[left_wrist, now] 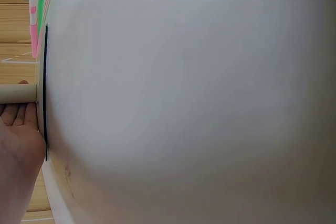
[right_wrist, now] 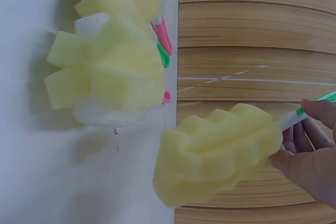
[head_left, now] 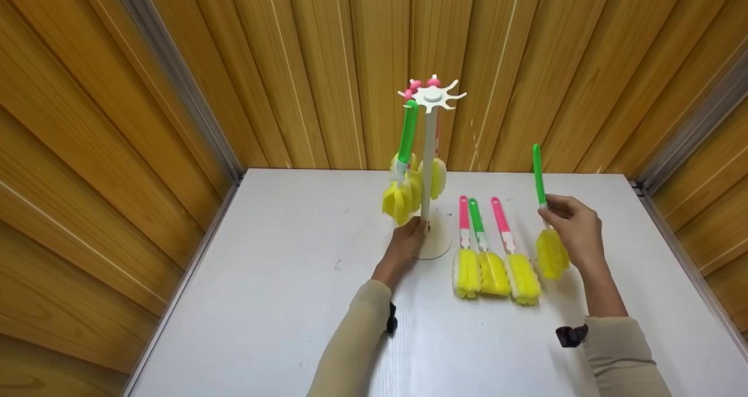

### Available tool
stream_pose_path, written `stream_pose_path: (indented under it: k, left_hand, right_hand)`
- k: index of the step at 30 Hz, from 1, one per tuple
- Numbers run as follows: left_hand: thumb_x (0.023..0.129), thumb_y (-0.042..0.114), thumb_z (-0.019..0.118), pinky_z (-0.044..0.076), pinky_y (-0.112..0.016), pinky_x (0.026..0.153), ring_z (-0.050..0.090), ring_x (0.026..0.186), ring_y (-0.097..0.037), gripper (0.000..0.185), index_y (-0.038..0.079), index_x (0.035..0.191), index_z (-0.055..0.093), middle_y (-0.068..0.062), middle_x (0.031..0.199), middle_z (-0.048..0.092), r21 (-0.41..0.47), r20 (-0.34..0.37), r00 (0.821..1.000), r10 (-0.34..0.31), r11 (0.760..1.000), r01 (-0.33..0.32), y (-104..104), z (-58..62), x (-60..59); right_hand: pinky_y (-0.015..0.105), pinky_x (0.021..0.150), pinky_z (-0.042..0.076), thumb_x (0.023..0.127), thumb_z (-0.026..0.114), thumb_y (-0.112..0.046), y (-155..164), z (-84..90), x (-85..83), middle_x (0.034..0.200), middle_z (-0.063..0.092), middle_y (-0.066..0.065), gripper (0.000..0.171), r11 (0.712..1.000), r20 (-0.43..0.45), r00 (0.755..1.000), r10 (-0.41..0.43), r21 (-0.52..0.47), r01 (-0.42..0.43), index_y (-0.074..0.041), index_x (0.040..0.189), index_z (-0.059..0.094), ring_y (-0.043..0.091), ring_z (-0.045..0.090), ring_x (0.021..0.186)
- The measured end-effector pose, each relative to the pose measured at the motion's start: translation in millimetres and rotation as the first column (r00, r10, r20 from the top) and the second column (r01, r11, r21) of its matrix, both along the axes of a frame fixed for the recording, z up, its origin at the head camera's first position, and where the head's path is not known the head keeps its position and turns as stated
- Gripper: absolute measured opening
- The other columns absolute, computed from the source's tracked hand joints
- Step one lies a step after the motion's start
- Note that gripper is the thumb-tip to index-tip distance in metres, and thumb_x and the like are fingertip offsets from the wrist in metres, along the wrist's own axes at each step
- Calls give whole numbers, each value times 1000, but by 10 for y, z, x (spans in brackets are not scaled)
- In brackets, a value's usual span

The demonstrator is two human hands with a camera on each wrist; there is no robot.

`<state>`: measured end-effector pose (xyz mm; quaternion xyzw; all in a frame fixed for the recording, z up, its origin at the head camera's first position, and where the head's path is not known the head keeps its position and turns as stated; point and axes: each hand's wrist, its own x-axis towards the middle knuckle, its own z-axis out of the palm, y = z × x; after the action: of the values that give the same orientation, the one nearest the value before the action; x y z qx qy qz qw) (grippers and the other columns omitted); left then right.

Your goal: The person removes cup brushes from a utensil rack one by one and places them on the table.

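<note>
So, right hand [head_left: 575, 228] pinching green-handled sponge brush [head_left: 549, 251], lifted off worktop [head_left: 280, 280], right of rack [head_left: 431, 169]. Left hand [head_left: 407, 239] gripping rack pole near base. Three more brushes [head_left: 494, 262] lying flat between rack and held brush. Others hanging on rack.

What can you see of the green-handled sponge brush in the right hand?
The green-handled sponge brush has a slim green plastic-looking handle, a white neck and a lumpy yellow foam head. It is held roughly upright, handle up, head hanging just above the white table, lifted to the right of three brushes lying flat. The right hand pinches it near the neck.
</note>
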<state>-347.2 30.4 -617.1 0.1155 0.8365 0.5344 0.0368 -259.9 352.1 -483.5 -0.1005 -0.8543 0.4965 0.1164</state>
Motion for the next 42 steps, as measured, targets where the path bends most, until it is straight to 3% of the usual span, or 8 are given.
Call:
stream_pose_path:
  k: [14, 18, 25, 31, 42]
  left_hand:
    - [106, 58, 36, 43, -34, 81, 54, 90, -13, 51, 17, 119, 64, 5, 95, 60, 11, -13, 1000, -12, 1000, 12, -19, -5, -6]
    - [106, 58, 36, 44, -35, 86, 54, 95, -13, 51, 18, 121, 64, 2, 104, 64, 9, -6, 1000, -9, 1000, 9, -18, -9, -1]
    - [106, 58, 36, 44, -33, 81, 55, 90, -13, 52, 16, 117, 65, 4, 95, 62, 17, -8, 1000, -16, 1000, 16, -18, -22, -6]
    - [106, 58, 34, 45, -33, 84, 55, 93, -13, 54, 16, 118, 65, 0, 105, 67, 8, -17, 1000, -14, 1000, 14, -19, -31, -21]
    - [106, 60, 34, 44, -31, 78, 55, 88, -11, 50, 21, 116, 64, 8, 94, 62, -11, -17, 1000, -7, 1000, 6, -16, -32, -20]
  right_hand:
    - [17, 81, 55, 97, 71, -25, 106, -166, 13, 136, 59, 21, 52, 999, 34, 999, -4, -47, 5, -1, 141, 57, -12, 59, 90]
    - [17, 80, 55, 98, 70, -23, 134, -220, 13, 134, 60, 24, 51, 999, 41, 999, 0, -36, 2, 0, 141, 56, -13, 60, 87]
    - [17, 81, 55, 99, 69, -23, 180, -299, 11, 136, 61, 24, 49, 1000, 80, 997, -18, -11, 19, -1, 141, 56, -10, 60, 84]
    - [15, 79, 54, 101, 65, -15, 226, -358, 9, 137, 59, 24, 46, 1000, 89, 996, 6, -12, -5, 0, 143, 54, -11, 58, 88]
    - [16, 80, 54, 103, 56, -7, 275, -422, 9, 141, 54, 27, 46, 998, 108, 992, 65, -4, -65, 2, 147, 48, 6, 61, 102]
